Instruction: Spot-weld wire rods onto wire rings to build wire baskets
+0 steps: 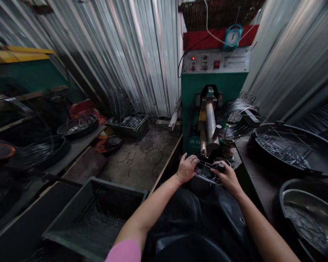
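Between my two hands is a small wire frame (pixel 205 177) of thin metal rods, held level just below the electrode tips of a green spot welder (pixel 190 109). My left hand (pixel 188 168) has its fingers closed on the frame's left side. On the right side, my right hand (pixel 226 176) grips it between thumb and fingers. A dark block-like shape beside the right fingers is too dim to name. The welder's metal arm (pixel 211 120) points down toward the frame, and a red light shows on its panel (pixel 215 60).
A green crate (pixel 71 218) with wire pieces stands at my left. To the right are a wide black pan (pixel 325 149) of short rods and a metal basin (pixel 289 196). A wire coil (pixel 237 109) sits beside the welder. A teal clock (pixel 233 36) rests on top.
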Motion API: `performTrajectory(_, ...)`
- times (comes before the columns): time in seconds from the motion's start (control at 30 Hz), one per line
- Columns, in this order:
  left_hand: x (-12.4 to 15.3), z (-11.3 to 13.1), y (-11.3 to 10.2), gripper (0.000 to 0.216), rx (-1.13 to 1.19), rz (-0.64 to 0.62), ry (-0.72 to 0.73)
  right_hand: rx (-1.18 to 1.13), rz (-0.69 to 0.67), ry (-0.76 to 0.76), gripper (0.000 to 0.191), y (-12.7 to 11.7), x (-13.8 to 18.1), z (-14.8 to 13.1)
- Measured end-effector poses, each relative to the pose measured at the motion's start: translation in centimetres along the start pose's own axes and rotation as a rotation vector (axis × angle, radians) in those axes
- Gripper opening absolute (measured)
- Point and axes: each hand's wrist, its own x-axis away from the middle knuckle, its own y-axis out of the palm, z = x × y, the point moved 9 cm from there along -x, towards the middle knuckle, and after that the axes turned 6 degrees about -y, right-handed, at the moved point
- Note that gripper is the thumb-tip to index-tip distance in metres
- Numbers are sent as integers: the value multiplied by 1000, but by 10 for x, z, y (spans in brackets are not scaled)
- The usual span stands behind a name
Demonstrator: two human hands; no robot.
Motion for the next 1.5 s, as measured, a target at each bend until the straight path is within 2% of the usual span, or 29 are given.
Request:
performTrajectory(0.27, -24, -9, 7, 40, -12, -45, -58, -40, 40, -5, 27, -5, -24, 11)
performTrajectory(0.5, -33, -11, 11, 42, -18, -85, -103, -38, 44, 5, 25, -6, -29, 11)
performTrajectory(0.63, -18, -1, 1, 41, -49, 18, -126, -104, 67, 55, 27, -17, -21, 24)
performTrajectory(0.7, -1, 13, -3, 38, -50, 90, -125, -206, 157, 109, 27, -33, -12, 41)
performTrajectory(0.8, 23, 41, 6, 34, 56, 122, -107, -436, 335, 200, 30, -58, 6, 72)
performTrajectory(0.9, 38, 51, 20, 49, 181, 207, -276, -575, 433, 217, 34, -70, 23, 89)
performTrajectory(0.97, 46, 48, 28, 53, 260, 301, -430, -524, 419, 199, 31, -71, 30, 89)
performTrajectory(1.07, 57, 35, 43, 53, 352, 387, -633, -310, 257, 149, 27, -62, 29, 82)
performTrajectory(1.13, 57, 27, 56, 59, 387, 369, -708, -174, 158, 97, 27, -55, 24, 79)
performTrajectory(1.23, 48, 21, 72, 69, 459, 307, -750, -75, 132, 41, 29, -55, 18, 76)
performTrajectory(1.3, 41, 20, 81, 59, 559, 261, -788, -63, 134, 44, 30, -55, 17, 71)
performTrajectory(1.4, 36, 22, 95, 32, 884, 177, -860, -35, 113, 34, 29, -50, 18, 50)
performTrajectory(1.5, 41, 22, 104, 30, 1303, 176, -977, 14, 53, -6, 28, -35, 14, 22)
